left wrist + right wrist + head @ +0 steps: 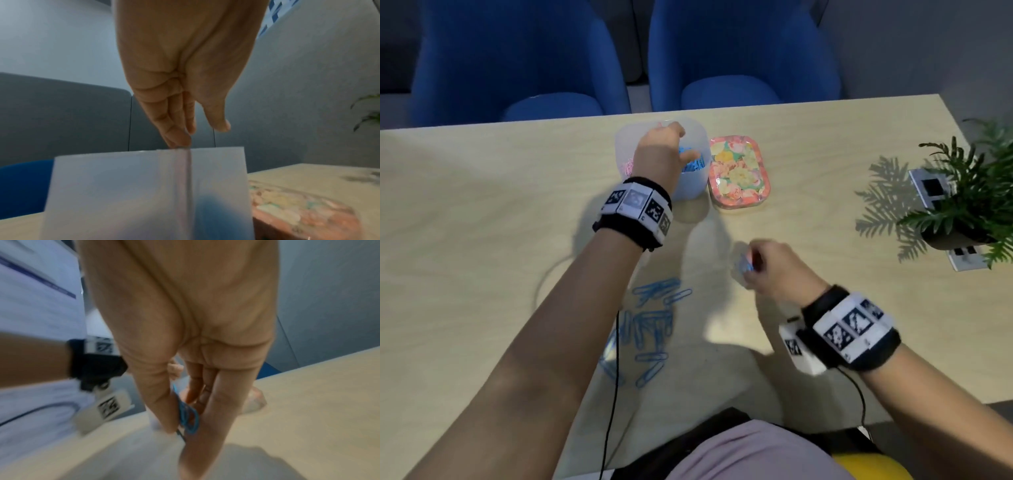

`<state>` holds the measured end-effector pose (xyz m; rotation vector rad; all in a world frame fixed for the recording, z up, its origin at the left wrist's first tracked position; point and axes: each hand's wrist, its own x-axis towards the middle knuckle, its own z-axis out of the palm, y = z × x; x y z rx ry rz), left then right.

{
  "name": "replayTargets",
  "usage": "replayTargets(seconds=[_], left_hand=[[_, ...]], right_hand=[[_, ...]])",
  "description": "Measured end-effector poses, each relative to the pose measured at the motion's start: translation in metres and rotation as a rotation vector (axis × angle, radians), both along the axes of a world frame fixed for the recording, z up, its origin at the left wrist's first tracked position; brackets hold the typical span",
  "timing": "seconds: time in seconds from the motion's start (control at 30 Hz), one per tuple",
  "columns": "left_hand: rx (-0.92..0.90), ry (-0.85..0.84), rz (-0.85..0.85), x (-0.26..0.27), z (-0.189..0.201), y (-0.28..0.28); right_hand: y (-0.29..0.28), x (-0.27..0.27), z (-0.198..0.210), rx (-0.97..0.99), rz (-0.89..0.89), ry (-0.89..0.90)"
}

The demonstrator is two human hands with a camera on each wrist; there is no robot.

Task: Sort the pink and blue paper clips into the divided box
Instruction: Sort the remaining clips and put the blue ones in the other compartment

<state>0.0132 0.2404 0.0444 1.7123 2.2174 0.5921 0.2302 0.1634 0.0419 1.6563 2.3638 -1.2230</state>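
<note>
A translucent white divided box (690,188) stands at the table's far middle. Pink clips (627,167) lie in its left compartment and blue clips (694,163) in its right. My left hand (671,144) hovers over the box with fingers straight; in the left wrist view the left hand (201,134) touches the rim of the box (123,194) above the divider, and nothing shows in it. Nearer me, my right hand (753,263) pinches a few blue paper clips (188,417) between thumb and fingers, just above the table. A loose pile of blue clips (650,325) lies under my left forearm.
A flowered tin (738,171) lies right beside the box. A potted plant (962,205) and power sockets (928,186) occupy the right edge. Two blue chairs (517,58) stand behind the table. Cables hang from both wrist bands.
</note>
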Motion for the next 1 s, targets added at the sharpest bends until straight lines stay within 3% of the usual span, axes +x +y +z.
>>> replayTargets(seconds=[0.07, 0.17, 0.3, 0.43, 0.5, 0.57, 0.63, 0.73, 0.83, 0.9, 1.0], left_hand=[[0.102, 0.044, -0.037, -0.004, 0.003, -0.017], [0.166, -0.054, -0.089, -0.008, 0.009, -0.056], [-0.018, -0.175, -0.156, -0.017, 0.009, -0.119], [-0.188, -0.245, -0.045, -0.04, -0.009, -0.178], [-0.25, -0.242, 0.031, -0.053, -0.022, -0.208], [-0.302, -0.187, 0.11, -0.065, -0.034, -0.235], [-0.335, -0.114, 0.147, -0.07, -0.042, -0.255], [-0.376, -0.066, 0.122, -0.058, -0.042, -0.269], [-0.442, -0.008, 0.047, -0.038, -0.051, -0.28], [-0.478, 0.023, 0.042, -0.028, -0.059, -0.287], [-0.398, -0.024, 0.128, -0.011, -0.065, -0.292]], right_hand=[[0.027, -0.016, 0.014, 0.025, -0.052, 0.091], [0.071, -0.054, 0.038, 0.25, -0.029, 0.155], [0.115, -0.109, 0.05, 0.297, -0.029, 0.197], [0.128, -0.132, 0.037, 0.317, 0.074, 0.016], [0.117, -0.132, 0.031, 0.454, 0.119, 0.028], [0.089, -0.129, 0.022, 0.599, 0.137, 0.2], [0.053, -0.124, 0.003, 0.54, 0.282, 0.282], [-0.002, -0.117, -0.031, 0.253, 0.639, 0.119], [-0.037, -0.115, -0.05, 0.265, 0.886, -0.11], [-0.049, -0.114, -0.056, 0.353, 0.946, -0.199], [-0.06, -0.104, -0.062, 0.389, 0.928, -0.159]])
